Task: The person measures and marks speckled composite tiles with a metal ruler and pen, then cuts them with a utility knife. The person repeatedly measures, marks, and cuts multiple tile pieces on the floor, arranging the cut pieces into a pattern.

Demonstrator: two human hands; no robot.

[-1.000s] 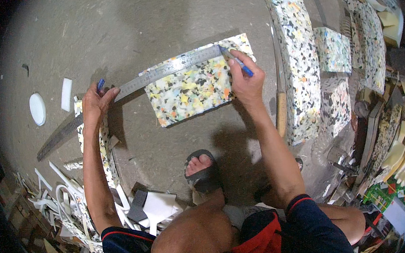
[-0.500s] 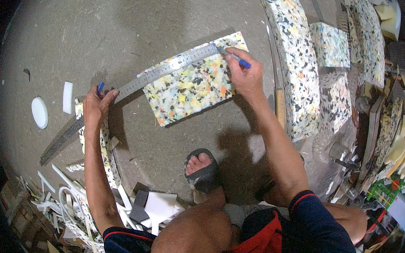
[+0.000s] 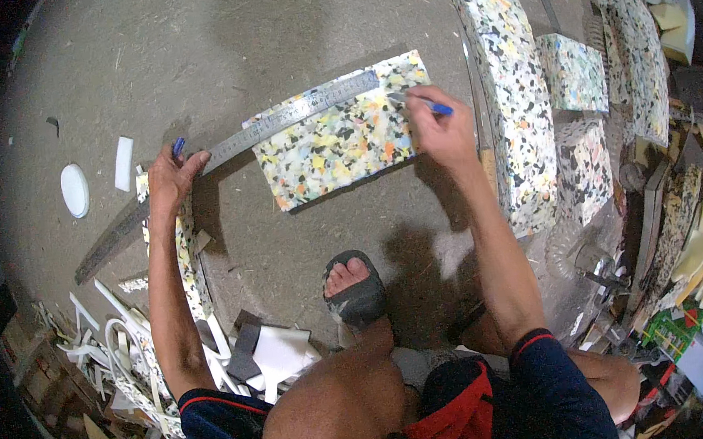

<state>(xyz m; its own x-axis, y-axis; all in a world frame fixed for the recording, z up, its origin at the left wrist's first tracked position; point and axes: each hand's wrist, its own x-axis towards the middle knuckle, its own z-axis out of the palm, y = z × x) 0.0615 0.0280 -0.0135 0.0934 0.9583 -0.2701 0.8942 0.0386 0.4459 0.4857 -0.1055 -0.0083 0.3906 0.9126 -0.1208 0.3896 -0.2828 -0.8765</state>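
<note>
A speckled foam block (image 3: 337,150) lies flat on the floor ahead of me. Across its far part runs a long metal ruler (image 3: 308,104), which reaches left past the block's edge. My left hand (image 3: 171,181) is closed on the ruler off the block's left side; a small blue piece (image 3: 179,145) sticks up between its fingers, too small to name surely. In my right hand (image 3: 446,132) is a pen (image 3: 440,109) with a blue end, gripped between thumb and fingers. Its tip points left, over the block's right part, just below the ruler's end; whether it touches the foam I cannot tell.
A long speckled foam strip (image 3: 517,105) and smaller foam blocks (image 3: 573,75) stand to the right. White foam offcuts (image 3: 284,355) pile up at lower left. A white oval piece (image 3: 75,191) lies far left. My sandalled foot (image 3: 355,290) is below the block.
My right hand has drawn back to the right and slightly down, taking the pen tip away from the ruler's end. My left hand and the ruler keep their places on the floor and block.
</note>
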